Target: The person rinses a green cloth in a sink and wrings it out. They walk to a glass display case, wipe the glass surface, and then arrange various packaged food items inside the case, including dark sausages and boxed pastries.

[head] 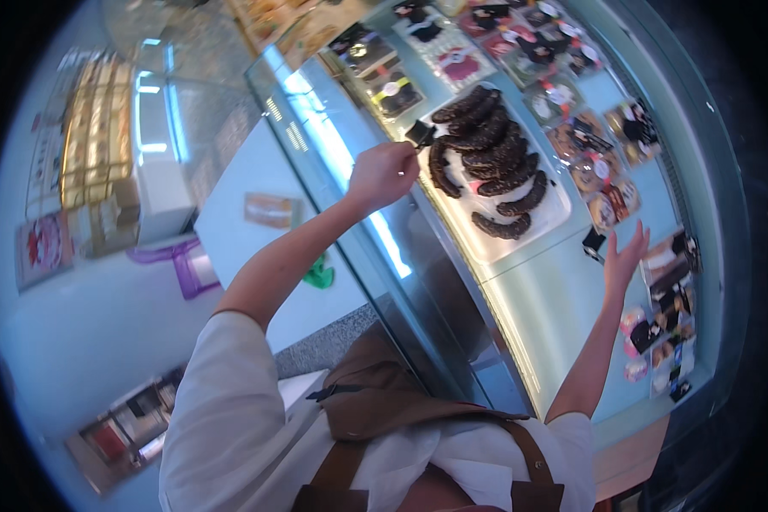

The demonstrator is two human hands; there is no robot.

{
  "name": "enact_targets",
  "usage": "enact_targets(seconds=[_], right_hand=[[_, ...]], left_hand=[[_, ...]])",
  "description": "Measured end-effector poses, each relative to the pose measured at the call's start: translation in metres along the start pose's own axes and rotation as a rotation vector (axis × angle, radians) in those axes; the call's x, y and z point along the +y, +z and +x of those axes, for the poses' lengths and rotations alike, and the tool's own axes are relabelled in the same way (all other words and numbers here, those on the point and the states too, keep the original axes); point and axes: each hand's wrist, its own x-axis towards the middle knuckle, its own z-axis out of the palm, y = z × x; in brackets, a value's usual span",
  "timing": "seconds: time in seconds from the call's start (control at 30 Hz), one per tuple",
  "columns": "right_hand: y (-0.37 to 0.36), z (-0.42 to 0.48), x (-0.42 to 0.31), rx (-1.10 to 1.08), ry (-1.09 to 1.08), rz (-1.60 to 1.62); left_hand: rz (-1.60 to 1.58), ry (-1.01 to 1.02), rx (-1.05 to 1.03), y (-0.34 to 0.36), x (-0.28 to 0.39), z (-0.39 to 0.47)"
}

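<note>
My left hand (384,174) is closed at the left edge of a white tray (486,246), with a small black tag (421,133) at its fingertips. On the tray lie several dark, curved, crumb-coated pastries (496,144), most of them stacked in an overlapping row. My right hand (624,257) reaches over the pale display shelf (537,320) with its fingers apart and nothing visible in them. Just left of those fingers stands another small black tag (593,244); whether they touch it I cannot tell.
Packaged pastries (592,163) line the shelf beyond the tray, and more packs (669,320) sit at the right. A glass panel (333,237) runs under my left forearm. Left of it is a white worktop (230,185) with a wrapped item (269,210) and a green cloth-like thing (320,274).
</note>
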Motion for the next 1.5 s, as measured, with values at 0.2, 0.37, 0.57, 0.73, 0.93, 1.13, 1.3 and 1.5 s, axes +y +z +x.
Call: enact_targets(seconds=[0.2,0.37,0.57,0.73,0.93,1.13,1.3,1.5], right_hand=[[-0.04,-0.081,-0.107,-0.155,0.044,0.365],[-0.079,-0.143,-0.197,-0.328,0.081,0.523],[-0.085,-0.206,-0.251,-0.471,0.052,0.561],[-0.078,-0.234,-0.262,-0.463,0.043,0.448],[-0.077,-0.238,-0.273,-0.373,-0.023,0.325],[-0.081,-0.233,-0.267,-0.312,0.004,0.275],[-0.086,-0.234,-0.268,-0.29,0.031,0.257],[-0.077,-0.241,-0.268,-0.269,0.048,0.257]], left_hand=[[0.003,0.053,0.132,-0.002,-0.014,-0.026],[-0.045,0.095,0.269,0.007,-0.015,-0.028],[-0.173,0.147,0.568,-0.005,-0.018,-0.041],[-0.483,-0.056,0.9,-0.023,-0.018,-0.077],[-0.469,-0.629,1.117,-0.014,-0.159,-0.207],[-0.441,-0.754,0.99,-0.029,-0.187,-0.23],[-0.379,-0.462,0.857,-0.044,-0.141,-0.164],[-0.071,0.052,0.677,-0.055,-0.084,-0.077]])
